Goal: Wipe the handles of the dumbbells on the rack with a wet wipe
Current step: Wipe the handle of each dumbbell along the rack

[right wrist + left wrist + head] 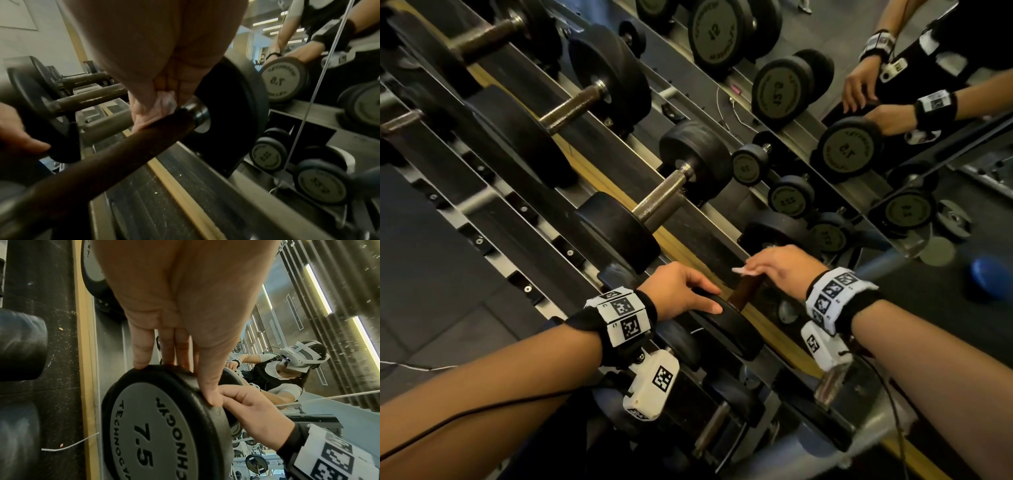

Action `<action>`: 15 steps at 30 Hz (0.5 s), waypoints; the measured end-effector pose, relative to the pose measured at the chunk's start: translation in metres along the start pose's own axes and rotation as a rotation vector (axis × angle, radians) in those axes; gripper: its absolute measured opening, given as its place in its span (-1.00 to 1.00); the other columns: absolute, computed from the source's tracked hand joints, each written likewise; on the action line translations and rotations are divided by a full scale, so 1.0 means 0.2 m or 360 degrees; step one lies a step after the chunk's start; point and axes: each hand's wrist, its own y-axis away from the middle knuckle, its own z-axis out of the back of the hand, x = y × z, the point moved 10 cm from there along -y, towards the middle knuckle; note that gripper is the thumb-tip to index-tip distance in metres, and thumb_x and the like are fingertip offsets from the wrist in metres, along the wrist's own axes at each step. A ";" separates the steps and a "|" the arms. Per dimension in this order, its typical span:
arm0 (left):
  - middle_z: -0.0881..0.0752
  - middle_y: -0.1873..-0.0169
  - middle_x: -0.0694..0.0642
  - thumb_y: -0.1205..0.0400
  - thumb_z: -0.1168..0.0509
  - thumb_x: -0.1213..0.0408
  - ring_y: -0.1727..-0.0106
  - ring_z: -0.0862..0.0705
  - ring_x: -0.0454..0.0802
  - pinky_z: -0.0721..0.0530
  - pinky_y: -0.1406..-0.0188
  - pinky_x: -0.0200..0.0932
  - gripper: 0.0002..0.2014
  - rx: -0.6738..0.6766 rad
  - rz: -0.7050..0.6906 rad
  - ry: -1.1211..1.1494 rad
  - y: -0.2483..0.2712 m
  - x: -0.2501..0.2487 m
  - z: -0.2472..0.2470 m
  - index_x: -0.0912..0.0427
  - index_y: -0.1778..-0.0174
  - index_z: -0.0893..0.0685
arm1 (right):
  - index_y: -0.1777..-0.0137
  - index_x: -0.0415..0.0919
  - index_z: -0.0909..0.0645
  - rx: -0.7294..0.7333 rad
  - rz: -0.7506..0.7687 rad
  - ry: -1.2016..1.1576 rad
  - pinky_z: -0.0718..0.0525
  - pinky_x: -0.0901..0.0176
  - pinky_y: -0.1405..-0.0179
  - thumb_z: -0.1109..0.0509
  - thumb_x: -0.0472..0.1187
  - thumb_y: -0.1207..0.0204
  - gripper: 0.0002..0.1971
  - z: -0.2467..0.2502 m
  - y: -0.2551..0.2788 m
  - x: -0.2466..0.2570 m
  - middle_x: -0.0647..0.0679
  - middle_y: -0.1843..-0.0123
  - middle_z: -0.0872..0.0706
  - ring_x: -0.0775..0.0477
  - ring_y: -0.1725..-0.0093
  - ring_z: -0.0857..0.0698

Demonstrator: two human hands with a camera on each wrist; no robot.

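Your left hand rests on the near weight plate of the dumbbell you are working on. Fingers lie fairly straight over the plate's rim, thumb down its edge. The plate's face reads 7.5 in the left wrist view.

Your right hand is clamped on the wet wipe, which is bunched pale under the fingers and pressed onto the handle toward its far end. In the right wrist view the wipe sits against the dark bar just short of the chrome collar and the far plate.

This dumbbell sits on the rack's top tier, at the near right end of the row. A yellow strip runs along the tier under the handles.

To the left and farther off on the same tier: a dumbbell with a knurled steel handle, then another handle, and a third handle at the top left.

A mirror stands behind the rack, showing reflected plates and your two hands on the reflected dumbbell.

A blue rounded object lies low at the far right, too blurred to identify. A thin black cable trails along your left forearm.
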 end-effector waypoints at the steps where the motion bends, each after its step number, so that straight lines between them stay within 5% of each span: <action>1: -0.75 0.08 -0.33 -0.37 -0.63 0.00 0.03 -0.61 -0.49 -0.41 0.22 -0.53 -0.76 0.0003 0.0002 0.0009 0.00 0.00 0.00 -0.28 0.08 -0.81 | -0.47 -0.12 -0.59 -0.0017 -0.0033 -0.0020 -0.29 0.24 -0.56 -0.27 -0.38 -0.66 -0.59 0.01 0.01 -0.02 -0.02 -0.51 -0.59 -0.03 -0.52 -0.52; 5: -0.75 0.07 -0.31 -0.36 -0.63 -0.02 0.02 -0.62 -0.47 -0.40 0.21 -0.53 -0.75 0.0008 -0.0002 -0.0008 0.00 0.00 0.00 -0.28 0.08 -0.81 | -0.55 -0.05 -0.50 0.0081 0.0146 0.0053 -0.10 0.22 -0.66 -0.19 -0.34 -0.71 -0.56 -0.09 0.06 0.11 0.04 -0.61 -0.46 0.07 -0.63 -0.35; 11: -0.79 0.02 -0.26 -0.35 -0.64 -0.02 -0.05 -0.67 -0.40 -0.45 0.12 -0.53 -0.72 -0.0016 -0.0028 -0.0008 0.00 -0.01 0.00 -0.25 0.04 -0.83 | -0.37 -0.03 -0.68 0.0093 0.0207 -0.0210 -0.41 0.09 -0.56 -0.22 -0.21 -0.71 -0.68 -0.13 0.06 0.17 0.06 -0.43 -0.67 0.11 -0.46 -0.57; 15: -0.78 0.00 -0.25 -0.37 -0.63 0.01 -0.07 -0.67 -0.37 -0.48 0.07 -0.49 -0.73 -0.0007 -0.0022 0.0020 0.00 0.00 0.00 -0.24 0.03 -0.83 | -0.61 -0.11 -0.38 0.0030 0.0100 0.0300 -0.04 0.18 -0.68 -0.26 -0.36 -0.64 -0.46 -0.05 0.03 0.03 -0.06 -0.66 -0.37 0.00 -0.68 -0.26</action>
